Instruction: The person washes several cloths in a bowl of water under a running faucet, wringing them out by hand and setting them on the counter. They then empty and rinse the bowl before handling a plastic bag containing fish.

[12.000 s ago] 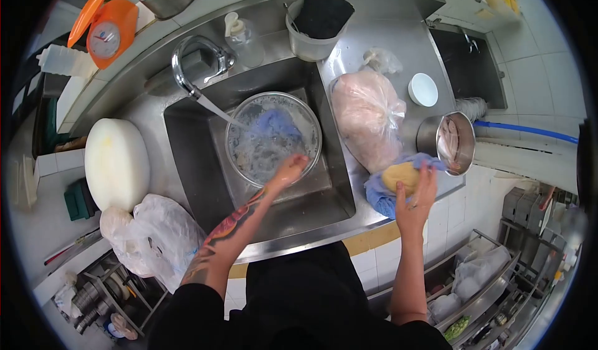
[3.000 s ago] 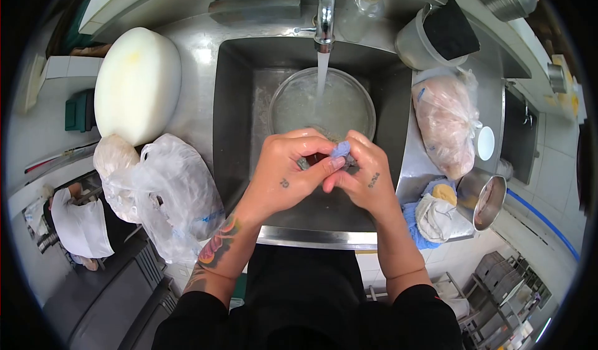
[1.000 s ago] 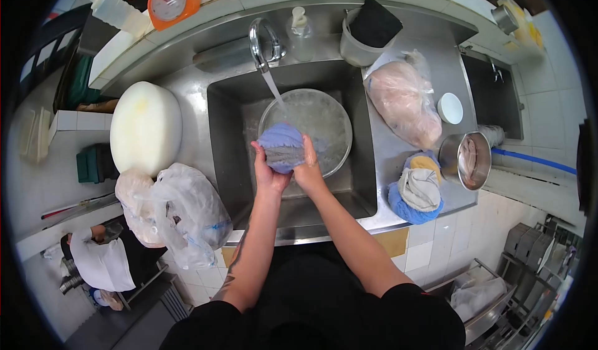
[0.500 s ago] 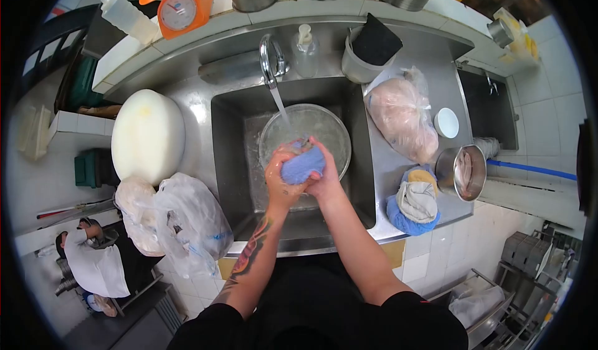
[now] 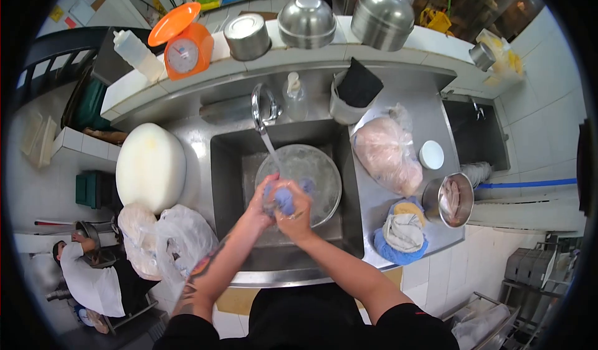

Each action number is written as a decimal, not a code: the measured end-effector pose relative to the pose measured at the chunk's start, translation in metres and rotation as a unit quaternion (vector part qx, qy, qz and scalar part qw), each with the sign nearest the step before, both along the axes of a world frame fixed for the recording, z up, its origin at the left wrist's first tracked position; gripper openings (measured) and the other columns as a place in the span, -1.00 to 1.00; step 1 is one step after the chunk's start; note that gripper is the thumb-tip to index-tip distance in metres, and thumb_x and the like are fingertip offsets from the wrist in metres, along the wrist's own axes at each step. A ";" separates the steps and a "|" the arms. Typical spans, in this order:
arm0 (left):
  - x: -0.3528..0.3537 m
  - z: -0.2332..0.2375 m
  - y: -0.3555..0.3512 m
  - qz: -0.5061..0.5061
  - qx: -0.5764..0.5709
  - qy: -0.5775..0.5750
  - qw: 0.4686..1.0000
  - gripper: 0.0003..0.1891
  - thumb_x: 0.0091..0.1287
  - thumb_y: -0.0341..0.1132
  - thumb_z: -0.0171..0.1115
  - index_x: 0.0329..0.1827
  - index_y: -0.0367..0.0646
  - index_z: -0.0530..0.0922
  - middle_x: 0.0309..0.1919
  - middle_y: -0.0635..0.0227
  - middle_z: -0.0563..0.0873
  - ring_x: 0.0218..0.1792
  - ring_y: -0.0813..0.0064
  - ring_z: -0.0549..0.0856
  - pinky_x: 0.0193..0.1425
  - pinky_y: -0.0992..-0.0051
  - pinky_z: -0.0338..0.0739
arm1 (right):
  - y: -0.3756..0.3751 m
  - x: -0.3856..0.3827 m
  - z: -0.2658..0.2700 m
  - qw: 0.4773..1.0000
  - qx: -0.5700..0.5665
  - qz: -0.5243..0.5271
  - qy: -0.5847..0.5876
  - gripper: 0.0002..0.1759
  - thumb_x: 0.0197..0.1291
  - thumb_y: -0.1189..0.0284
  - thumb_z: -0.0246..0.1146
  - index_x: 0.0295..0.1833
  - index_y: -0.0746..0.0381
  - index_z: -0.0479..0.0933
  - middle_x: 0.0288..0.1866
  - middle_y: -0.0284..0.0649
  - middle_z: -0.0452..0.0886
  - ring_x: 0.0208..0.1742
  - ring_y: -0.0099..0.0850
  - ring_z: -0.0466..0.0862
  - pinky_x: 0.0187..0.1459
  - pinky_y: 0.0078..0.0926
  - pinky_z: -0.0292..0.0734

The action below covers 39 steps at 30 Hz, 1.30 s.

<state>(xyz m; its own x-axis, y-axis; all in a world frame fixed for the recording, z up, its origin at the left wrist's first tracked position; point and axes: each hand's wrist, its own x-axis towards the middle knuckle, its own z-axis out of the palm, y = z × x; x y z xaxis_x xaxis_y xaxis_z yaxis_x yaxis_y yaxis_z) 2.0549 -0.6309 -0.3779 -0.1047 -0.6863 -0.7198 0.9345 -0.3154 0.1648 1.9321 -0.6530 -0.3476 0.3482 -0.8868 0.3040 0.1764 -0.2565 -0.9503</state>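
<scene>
Though cluttered, steel counter point(image 5: 430, 122), white-tiled walls point(image 5: 542, 113)

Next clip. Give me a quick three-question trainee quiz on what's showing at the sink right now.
1. True or false: water is running from the tap.
2. What do the left hand and right hand squeeze between them? A. a yellow sponge B. the blue cloth C. a white lid
3. Fill in: the bag of raw meat lies on the counter to the ___ of the sink.

Key: 1 true; 2 B; 3 right.
</scene>
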 end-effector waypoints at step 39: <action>-0.148 -0.041 -0.023 -0.253 -0.202 -0.034 0.945 -0.18 0.49 0.42 -0.09 0.54 -0.04 0.38 0.46 0.20 0.48 0.48 0.13 0.44 0.41 -0.05 0.50 | -0.064 -0.229 0.016 0.894 0.089 -0.216 0.383 -0.47 0.29 0.22 0.44 0.23 0.34 0.56 0.09 0.07 0.70 0.10 -0.04 0.70 0.21 -0.16 0.55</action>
